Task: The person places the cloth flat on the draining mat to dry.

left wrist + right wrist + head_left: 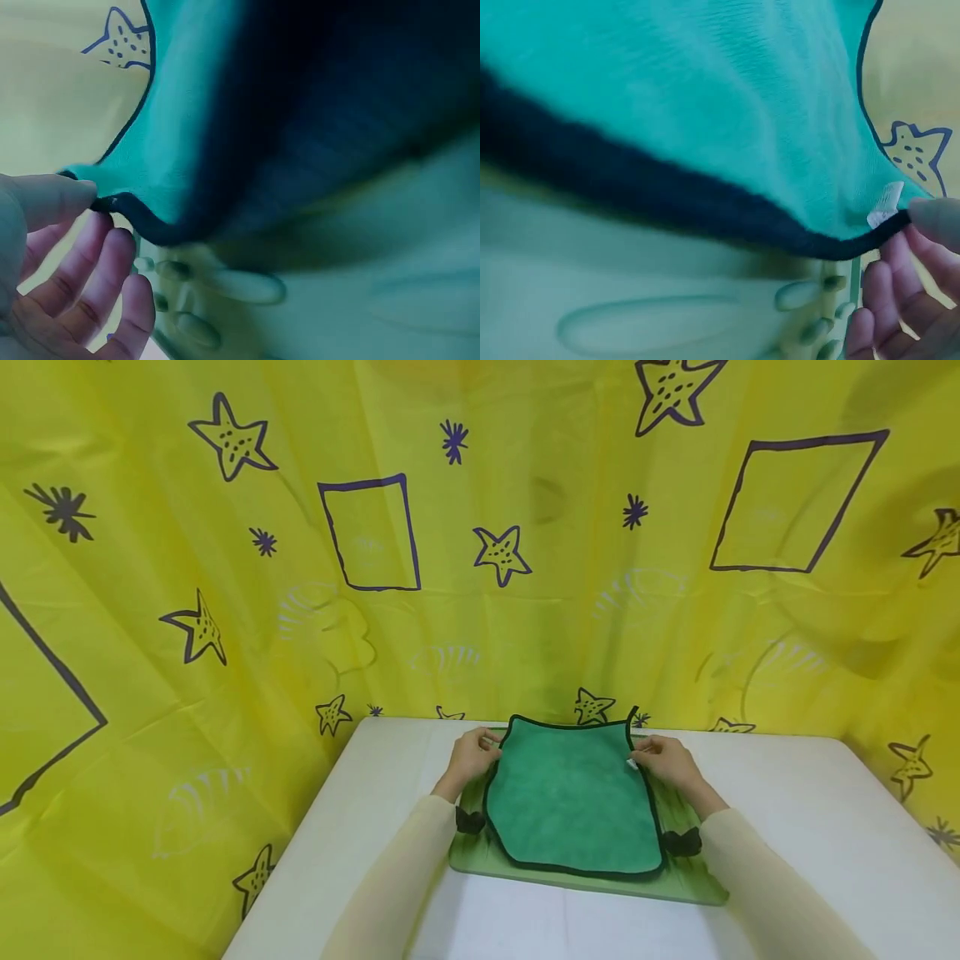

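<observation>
A green cloth (pixel 573 797) with a dark stitched border spreads between the two hands, raised above a pale green board (pixel 510 870). My left hand (pixel 474 756) pinches the cloth's left edge near its far corner; in the left wrist view the thumb (pixel 56 196) presses the dark border against the fingers. On the opposite side my right hand (pixel 670 762) pinches the right edge, close by a small white tag (pixel 886 205). The border sags between the grips and the near side of the cloth. Under the cloth, the board shows raised oval bumps (pixel 795 295).
The board lies on a white table (pixel 390 793). Behind and beside the table hangs a yellow curtain (pixel 450 635) printed with stars and frames. Dark wrist bands (pixel 682 842) sit at both sleeves.
</observation>
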Available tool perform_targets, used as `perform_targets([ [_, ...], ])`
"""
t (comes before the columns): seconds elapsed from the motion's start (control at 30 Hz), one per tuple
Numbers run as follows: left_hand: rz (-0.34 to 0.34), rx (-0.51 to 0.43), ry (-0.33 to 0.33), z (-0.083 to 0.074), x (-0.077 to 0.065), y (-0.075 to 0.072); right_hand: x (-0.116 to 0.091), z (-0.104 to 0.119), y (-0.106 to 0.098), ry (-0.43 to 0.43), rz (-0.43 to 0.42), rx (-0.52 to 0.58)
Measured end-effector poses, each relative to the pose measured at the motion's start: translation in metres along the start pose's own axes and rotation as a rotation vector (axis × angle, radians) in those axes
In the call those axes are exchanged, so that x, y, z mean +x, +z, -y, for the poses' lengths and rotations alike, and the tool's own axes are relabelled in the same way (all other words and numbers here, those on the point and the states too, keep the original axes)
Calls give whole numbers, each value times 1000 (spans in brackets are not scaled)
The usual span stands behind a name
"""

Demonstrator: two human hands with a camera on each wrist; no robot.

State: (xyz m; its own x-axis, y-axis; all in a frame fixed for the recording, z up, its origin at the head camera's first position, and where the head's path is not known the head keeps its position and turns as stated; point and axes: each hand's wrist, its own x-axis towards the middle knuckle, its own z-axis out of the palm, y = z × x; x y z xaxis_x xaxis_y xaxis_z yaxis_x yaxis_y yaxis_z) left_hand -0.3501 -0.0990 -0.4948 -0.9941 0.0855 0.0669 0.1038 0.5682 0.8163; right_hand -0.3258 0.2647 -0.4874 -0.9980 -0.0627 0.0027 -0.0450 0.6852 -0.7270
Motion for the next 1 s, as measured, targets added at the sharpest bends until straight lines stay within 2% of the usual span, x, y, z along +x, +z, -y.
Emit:
perform_targets([
  [0.13, 12, 59, 5, 4, -6, 0, -7, -3, 1, 2, 46, -28],
  [0.43, 61, 151, 38, 9, -26, -5, -31, -9, 1, -54, 65, -91],
  [0.57, 80, 206, 30, 8, -38, -9, -46, -8, 2, -46, 88, -81],
  [0.7, 110, 226, 13, 6, -49, -12, -61, -4, 5, -36, 129, -22],
  [0.83, 157, 226, 5, 6, -58, -14, -76, 1, 8, 10, 156, 51],
  [1.0, 212, 196, 11, 5, -68, -15, -88, 4, 10, 66, 155, 57],
])
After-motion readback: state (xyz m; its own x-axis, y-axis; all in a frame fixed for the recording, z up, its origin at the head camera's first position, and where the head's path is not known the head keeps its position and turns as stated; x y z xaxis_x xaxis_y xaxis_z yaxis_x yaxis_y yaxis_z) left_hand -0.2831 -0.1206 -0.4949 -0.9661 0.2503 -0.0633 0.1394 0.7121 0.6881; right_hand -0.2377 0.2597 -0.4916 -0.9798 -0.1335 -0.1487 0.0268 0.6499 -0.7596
